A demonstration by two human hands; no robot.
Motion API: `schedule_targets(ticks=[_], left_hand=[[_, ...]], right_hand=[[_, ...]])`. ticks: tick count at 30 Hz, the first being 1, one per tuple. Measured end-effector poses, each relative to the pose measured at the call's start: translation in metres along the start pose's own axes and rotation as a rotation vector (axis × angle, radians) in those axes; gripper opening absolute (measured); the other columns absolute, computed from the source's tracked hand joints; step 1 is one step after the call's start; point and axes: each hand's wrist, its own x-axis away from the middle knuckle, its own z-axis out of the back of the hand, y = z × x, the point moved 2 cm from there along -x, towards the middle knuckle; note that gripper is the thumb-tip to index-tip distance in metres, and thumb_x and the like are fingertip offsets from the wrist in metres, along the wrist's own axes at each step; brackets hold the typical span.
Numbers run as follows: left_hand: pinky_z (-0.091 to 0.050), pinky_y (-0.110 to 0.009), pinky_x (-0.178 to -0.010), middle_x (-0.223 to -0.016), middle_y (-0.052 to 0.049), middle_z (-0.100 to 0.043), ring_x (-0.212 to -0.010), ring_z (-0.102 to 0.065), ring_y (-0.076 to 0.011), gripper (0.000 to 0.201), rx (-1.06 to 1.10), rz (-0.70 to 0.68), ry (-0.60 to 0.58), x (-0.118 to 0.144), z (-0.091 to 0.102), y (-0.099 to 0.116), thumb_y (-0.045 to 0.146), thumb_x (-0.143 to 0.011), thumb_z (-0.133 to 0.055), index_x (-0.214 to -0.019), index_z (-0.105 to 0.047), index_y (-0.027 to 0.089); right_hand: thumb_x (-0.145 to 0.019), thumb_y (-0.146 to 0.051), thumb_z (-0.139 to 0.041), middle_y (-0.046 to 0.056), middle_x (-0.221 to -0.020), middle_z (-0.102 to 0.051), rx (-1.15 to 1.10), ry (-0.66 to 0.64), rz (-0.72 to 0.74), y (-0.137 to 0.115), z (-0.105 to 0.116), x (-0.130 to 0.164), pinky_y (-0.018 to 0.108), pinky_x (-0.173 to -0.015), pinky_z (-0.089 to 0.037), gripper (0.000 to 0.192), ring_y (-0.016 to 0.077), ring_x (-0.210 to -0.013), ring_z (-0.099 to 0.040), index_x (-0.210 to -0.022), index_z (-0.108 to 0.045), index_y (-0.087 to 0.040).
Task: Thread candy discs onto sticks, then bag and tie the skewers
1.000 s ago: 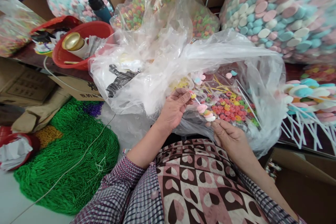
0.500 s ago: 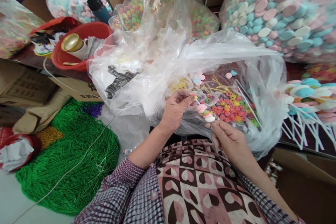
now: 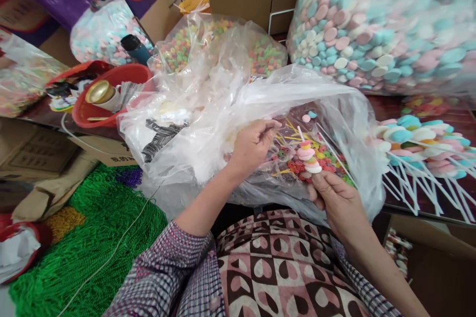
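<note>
My right hand (image 3: pixel 336 198) is closed on the lower end of a candy skewer (image 3: pixel 307 154), a white stick threaded with pink and white marshmallows and coloured gummy rings. The skewer stands nearly upright, its bare tip showing at the top. Left of it, my left hand (image 3: pixel 255 143) is apart from the skewer with thumb and fingers pinched together; whether anything small is between the fingertips I cannot make out. Below both hands lie loose gummy rings (image 3: pixel 329 158) and yellow sticks in an open clear plastic bag (image 3: pixel 357 104).
Finished-looking marshmallow skewers (image 3: pixel 420 146) are piled at the right table edge. Behind stands a big bag of marshmallows (image 3: pixel 357 25), with a bag of gummy rings (image 3: pixel 186 42) to its left. A red basin (image 3: pixel 84 114) sits at left, above green bead strings (image 3: pixel 85 242) on the floor.
My left hand has let go near the skewer's tip and drawn up and away. A red and yellow gummy ring now sits against the marshmallows; the skewer is more upright. The view has shifted.
</note>
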Motion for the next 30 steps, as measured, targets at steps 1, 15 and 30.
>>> schedule_targets(ticks=[1,15,30], left_hand=[[-0.048,-0.032,-0.09,-0.097,-0.005,-0.074,-0.095,-0.066,-0.0195,0.011,-0.104,-0.059,-0.046,-0.012,-0.003,-0.005,0.023,-0.088,-0.063,-0.09,-0.074,0.022],[-0.048,-0.04,-0.096,-0.12,-0.017,-0.07,-0.112,-0.064,-0.0308,0.036,-1.203,0.159,-0.409,-0.064,-0.012,-0.027,0.025,-0.096,-0.042,-0.121,-0.067,0.016],[-0.047,-0.032,-0.086,-0.104,-0.003,-0.074,-0.099,-0.068,-0.0239,0.032,-1.059,0.327,-0.396,-0.051,0.015,-0.021,0.04,-0.096,-0.043,-0.108,-0.069,0.026]], right_hand=[[-0.085,-0.055,-0.066,-0.002,-0.057,-0.054,-0.014,0.016,0.006,-0.001,0.001,0.0,0.023,-0.041,-0.027,0.041,0.0079,-0.045,-0.038,-0.067,-0.059,-0.019],[-0.086,-0.052,-0.067,-0.003,-0.058,-0.053,-0.146,0.056,-0.027,0.01,0.018,0.001,0.021,-0.044,-0.027,0.034,0.0073,-0.047,-0.039,-0.076,-0.064,-0.019],[-0.086,-0.054,-0.066,-0.003,-0.057,-0.052,-0.097,0.028,-0.03,0.007,0.013,0.004,0.022,-0.045,-0.027,0.04,0.0081,-0.048,-0.038,-0.069,-0.059,-0.019]])
